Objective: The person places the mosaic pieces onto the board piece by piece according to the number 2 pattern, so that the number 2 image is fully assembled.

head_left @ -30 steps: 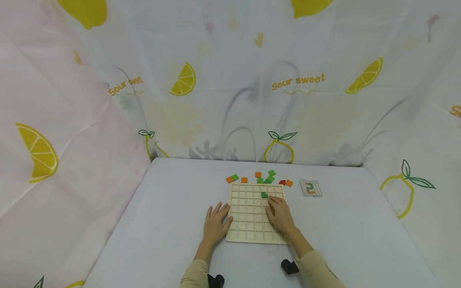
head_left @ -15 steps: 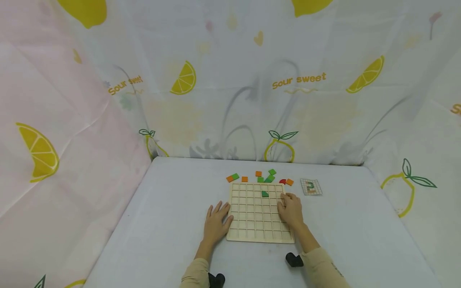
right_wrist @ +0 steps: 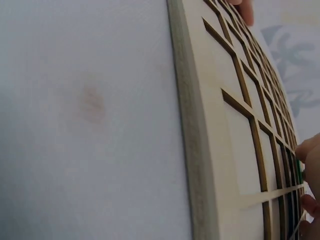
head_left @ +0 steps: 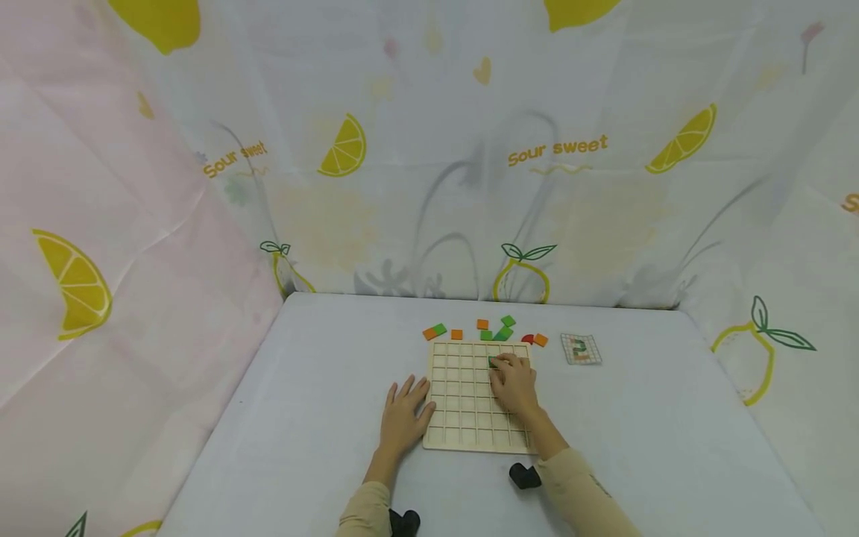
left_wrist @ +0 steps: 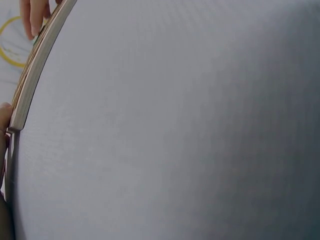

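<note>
A pale wooden grid board [head_left: 459, 438] lies flat on the white table. In its upper right part sits a green tile [head_left: 491, 362], mostly covered by my right hand [head_left: 515, 384], whose bent fingers pinch at it. A strip of this green tile [right_wrist: 298, 171] shows beside the fingertips in the right wrist view. My left hand [head_left: 401, 418] rests with spread fingers against the board's left edge, thumb on the rim. In the left wrist view the right hand's fingers [left_wrist: 36, 20] point down onto the board.
Behind the board lie loose orange tiles [head_left: 482, 324], green tiles [head_left: 508, 321] and a red rounded piece [head_left: 528, 339]. A pattern card [head_left: 581, 349] with a grid design lies to the right. Printed cloth walls [head_left: 429, 224] enclose the table's back and sides.
My right hand moved right to the board's edge, uncovering the green tile, then came back left over it. The left hand and board have stayed in place.
</note>
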Demonstrator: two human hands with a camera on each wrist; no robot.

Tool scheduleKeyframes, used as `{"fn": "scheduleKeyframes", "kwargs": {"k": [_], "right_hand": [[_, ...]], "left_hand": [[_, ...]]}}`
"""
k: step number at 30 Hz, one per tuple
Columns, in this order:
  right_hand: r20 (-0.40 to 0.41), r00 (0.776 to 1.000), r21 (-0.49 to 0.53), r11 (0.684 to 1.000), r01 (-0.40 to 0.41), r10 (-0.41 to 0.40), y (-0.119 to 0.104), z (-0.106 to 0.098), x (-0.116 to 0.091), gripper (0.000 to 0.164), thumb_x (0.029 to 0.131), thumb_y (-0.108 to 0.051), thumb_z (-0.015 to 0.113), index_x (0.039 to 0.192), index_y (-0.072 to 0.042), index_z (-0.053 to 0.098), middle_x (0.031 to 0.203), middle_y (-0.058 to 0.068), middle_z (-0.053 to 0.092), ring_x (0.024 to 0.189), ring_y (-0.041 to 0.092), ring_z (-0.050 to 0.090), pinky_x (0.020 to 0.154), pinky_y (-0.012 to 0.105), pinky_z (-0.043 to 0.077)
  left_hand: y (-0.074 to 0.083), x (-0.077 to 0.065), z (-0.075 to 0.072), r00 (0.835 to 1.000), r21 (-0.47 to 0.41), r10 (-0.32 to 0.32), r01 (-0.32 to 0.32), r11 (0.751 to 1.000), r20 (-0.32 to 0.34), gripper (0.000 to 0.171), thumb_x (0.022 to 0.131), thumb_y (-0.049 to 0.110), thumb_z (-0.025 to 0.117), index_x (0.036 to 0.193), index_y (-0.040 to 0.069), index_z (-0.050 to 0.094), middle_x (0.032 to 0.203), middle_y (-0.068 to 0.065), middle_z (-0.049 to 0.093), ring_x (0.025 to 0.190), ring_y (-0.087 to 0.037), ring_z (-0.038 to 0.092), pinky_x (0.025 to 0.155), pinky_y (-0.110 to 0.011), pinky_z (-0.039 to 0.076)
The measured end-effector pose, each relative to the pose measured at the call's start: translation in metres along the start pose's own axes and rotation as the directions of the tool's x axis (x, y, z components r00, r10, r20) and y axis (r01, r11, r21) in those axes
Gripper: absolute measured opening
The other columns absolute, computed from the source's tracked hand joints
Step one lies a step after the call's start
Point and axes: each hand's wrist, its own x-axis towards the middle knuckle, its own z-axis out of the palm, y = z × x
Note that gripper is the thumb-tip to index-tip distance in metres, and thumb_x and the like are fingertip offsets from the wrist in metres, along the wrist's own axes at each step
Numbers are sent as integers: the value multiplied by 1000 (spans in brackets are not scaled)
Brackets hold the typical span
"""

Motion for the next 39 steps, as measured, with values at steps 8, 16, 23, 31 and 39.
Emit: {"fn": "scheduleKeyframes", "kwargs": {"k": [8,16,23,31,39], "right_hand": [[-49,995,-47,995,-90,87,-4,15,8,25,90,-18,60,108,-4,70,107,15,58,97,37,48,79,55,36],[-2,986,-101,981,-166,167,-6,13,19,27,91,-21,58,110,-6,70,104,16,59,94,37,53,78,54,38],[34,986,-119,980,-156,161,-7,9,22,28,91,-22,57,111,-5,70,106,18,59,97,38,53,80,54,37],[-33,995,-30,995,-98,97,3,10,19,25,86,-18,67,103,-1,71,99,15,61,92,35,57,81,57,39],[-30,999,244,969,-28,37,15,-11,18,22,78,5,70,99,10,68,87,19,67,76,32,65,68,42,56]], "left_hand": [[1,0,-1,1000,1,-2,2,1000,0,42,86,24,63,122,3,62,127,-9,60,125,-32,48,108,-56,27],[2,2,-2,1000,3,5,-5,1000,-3,42,86,24,63,122,3,62,127,-9,61,125,-32,49,108,-56,28],[2,1,-2,1000,-1,-1,1,1000,-4,43,86,25,63,123,3,62,127,-8,60,125,-32,49,109,-55,27],[3,1,0,1000,-21,-12,13,1000,3,42,85,24,64,122,3,62,127,-9,60,126,-32,48,109,-55,26],[2,1,-3,1000,-2,-9,9,1000,-1,42,85,23,65,122,3,62,126,-9,61,125,-32,49,108,-55,28]]}}
